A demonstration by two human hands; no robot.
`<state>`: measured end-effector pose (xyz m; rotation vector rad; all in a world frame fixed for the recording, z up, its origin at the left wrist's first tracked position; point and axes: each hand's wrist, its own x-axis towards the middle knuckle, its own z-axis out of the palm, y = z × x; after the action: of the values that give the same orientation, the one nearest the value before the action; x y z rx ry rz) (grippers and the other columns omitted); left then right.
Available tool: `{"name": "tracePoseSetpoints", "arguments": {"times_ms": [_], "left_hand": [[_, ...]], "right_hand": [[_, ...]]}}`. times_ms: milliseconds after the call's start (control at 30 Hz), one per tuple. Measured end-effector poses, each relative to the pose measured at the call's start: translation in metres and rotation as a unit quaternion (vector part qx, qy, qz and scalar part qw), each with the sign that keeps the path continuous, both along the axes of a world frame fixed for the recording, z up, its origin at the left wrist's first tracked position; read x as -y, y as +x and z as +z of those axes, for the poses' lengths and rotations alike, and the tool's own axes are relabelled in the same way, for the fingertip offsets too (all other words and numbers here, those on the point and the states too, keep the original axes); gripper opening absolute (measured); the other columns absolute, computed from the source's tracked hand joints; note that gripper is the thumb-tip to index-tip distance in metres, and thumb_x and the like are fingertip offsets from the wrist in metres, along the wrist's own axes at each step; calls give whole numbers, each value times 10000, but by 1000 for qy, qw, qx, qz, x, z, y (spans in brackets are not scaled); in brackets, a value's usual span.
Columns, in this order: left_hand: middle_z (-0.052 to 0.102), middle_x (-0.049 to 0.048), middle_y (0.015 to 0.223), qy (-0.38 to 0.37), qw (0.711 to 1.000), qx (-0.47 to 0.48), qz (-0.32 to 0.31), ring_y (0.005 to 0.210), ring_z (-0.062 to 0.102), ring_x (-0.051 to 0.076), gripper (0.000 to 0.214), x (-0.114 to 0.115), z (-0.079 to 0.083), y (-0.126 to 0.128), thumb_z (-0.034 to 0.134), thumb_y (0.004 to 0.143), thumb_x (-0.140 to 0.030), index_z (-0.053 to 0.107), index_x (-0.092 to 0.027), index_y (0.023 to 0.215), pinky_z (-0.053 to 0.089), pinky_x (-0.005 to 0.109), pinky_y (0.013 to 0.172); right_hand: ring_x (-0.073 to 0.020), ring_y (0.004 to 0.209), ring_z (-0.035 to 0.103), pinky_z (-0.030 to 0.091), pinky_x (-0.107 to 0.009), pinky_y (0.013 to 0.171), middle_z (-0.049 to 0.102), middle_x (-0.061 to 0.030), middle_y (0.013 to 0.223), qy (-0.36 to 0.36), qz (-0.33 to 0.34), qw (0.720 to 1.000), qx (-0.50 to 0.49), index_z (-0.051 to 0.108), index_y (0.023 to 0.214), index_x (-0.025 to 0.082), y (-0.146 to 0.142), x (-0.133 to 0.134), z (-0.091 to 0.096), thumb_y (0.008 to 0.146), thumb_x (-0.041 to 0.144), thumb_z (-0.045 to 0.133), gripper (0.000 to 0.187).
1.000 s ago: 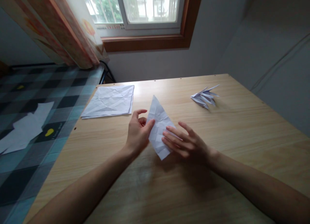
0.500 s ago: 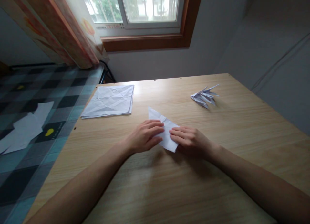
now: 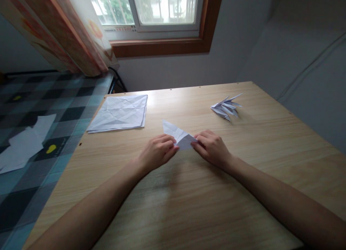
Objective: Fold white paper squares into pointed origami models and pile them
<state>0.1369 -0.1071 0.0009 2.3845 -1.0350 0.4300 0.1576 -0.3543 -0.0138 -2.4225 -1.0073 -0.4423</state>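
Head view: I am looking down over a pale wooden table (image 3: pixel 189 206), with both forearms reaching in from the near edge toward its middle. The folded paper (image 3: pixel 178 137), a small white creased piece, lies on the table between the two hands, and its free pointed end sticks out toward eleven o'clock.

The left hand (image 3: pixel 157 153) sits at nine o'clock of the paper. Its fingers are curled together and closed onto the paper's left edge. The right hand (image 3: pixel 212 148) sits at three o'clock, knuckles up, with its fingertips bunched and pinched onto the paper's right corner. I cannot tell whether either thumb is tucked under the sheet. The two sets of fingertips are near each other, with only a narrow strip of the paper showing between them.

From the hands, a stack of creased white sheets (image 3: pixel 119 113) lies flat at about ten o'clock, close to the table's left edge and well apart from the paper. At about one o'clock, a cluster of pointed folded pieces (image 3: pixel 225 106) rests on the wood, also well apart.

Beyond the left edge, at nine o'clock, there is a checked blue-and-black cover (image 3: pixel 32 109) with loose white paper (image 3: pixel 24 143) lying on it. At twelve o'clock, above the far edge, a wood-framed window (image 3: pixel 162 44) is set in the wall, and a patterned curtain (image 3: pixel 78 37) hangs to its left.
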Motion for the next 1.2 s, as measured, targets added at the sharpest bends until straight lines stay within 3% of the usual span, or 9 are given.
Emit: {"name": "tracePoseSetpoints", "arguments": {"times_ms": [133, 233, 333, 433, 600, 767, 1000, 1200], "left_hand": [[695, 78, 910, 33, 998, 7, 51, 826, 632, 174, 294, 2, 1, 0, 557, 937, -255, 593, -168, 658, 544, 302, 737], [685, 91, 976, 63, 996, 9, 66, 903, 621, 206, 234, 2, 0, 0, 556, 925, -253, 628, -173, 717, 543, 353, 807], [656, 129, 1202, 89, 993, 12, 77, 1105, 595, 262, 181, 2, -1, 0, 518, 931, -247, 676, -164, 960, 506, 433, 939], [532, 123, 1446, 142, 989, -11, 45, 1351, 460, 299, 397, 2, -4, 0, 428, 942, -198, 570, -166, 1312, 377, 518, 1101], [416, 89, 1551, 218, 972, -82, 22, 1462, 330, 292, 536, 3, -4, 0, 388, 956, -233, 393, -186, 1490, 231, 533, 1190], [377, 151, 1563, 223, 970, -93, 37, 1466, 315, 330, 601, 4, -3, -2, 396, 990, -484, 375, -163, 1498, 236, 541, 1181], [388, 152, 1556, 216, 970, -97, 49, 1466, 312, 339, 652, 1, -2, -3, 416, 968, -562, 372, -183, 1497, 237, 538, 1178], [380, 162, 1557, 213, 970, -108, 43, 1461, 310, 361, 717, 1, 2, -3, 445, 941, -610, 370, -164, 1497, 236, 570, 1173]], "right_hand": [[-283, 899, 600, 509, -415, 809, 699, -114, 962, -34, -63, 997, -19, 656, 956, 158, 3, -2, 1, 913, 284, 627, 136], [-311, 1001, 595, 515, -462, 880, 680, -139, 1113, -14, -77, 997, -9, 616, 1176, 125, 4, -1, 0, 873, 277, 683, 346], [-318, 1148, 572, 501, -485, 978, 627, -177, 1274, -12, -41, 999, 28, 564, 1291, 88, 2, -1, -2, 912, 222, 615, 405], [-271, 1242, 561, 489, -446, 1047, 613, -158, 1337, -34, 40, 997, 56, 568, 1318, 113, 0, -4, -4, 957, 119, 476, 373], [-258, 1252, 588, 503, -400, 1063, 630, -177, 1325, -91, 115, 988, 56, 598, 1299, 73, -2, -6, -3, 931, 58, 465, 391], [-303, 1213, 618, 552, -412, 992, 639, -224, 1290, -154, 104, 980, 67, 617, 1258, 31, -7, 1, 6, 884, 27, 518, 386], [-294, 1097, 675, 580, -391, 907, 698, -193, 1182, -188, 92, 974, 84, 673, 1147, 89, -8, 20, 17, 873, 14, 541, 313], [-225, 904, 671, 545, -316, 813, 735, -129, 942, -188, 96, 973, 93, 696, 979, 141, 2, 22, 14, 932, 50, 492, 229]]}}
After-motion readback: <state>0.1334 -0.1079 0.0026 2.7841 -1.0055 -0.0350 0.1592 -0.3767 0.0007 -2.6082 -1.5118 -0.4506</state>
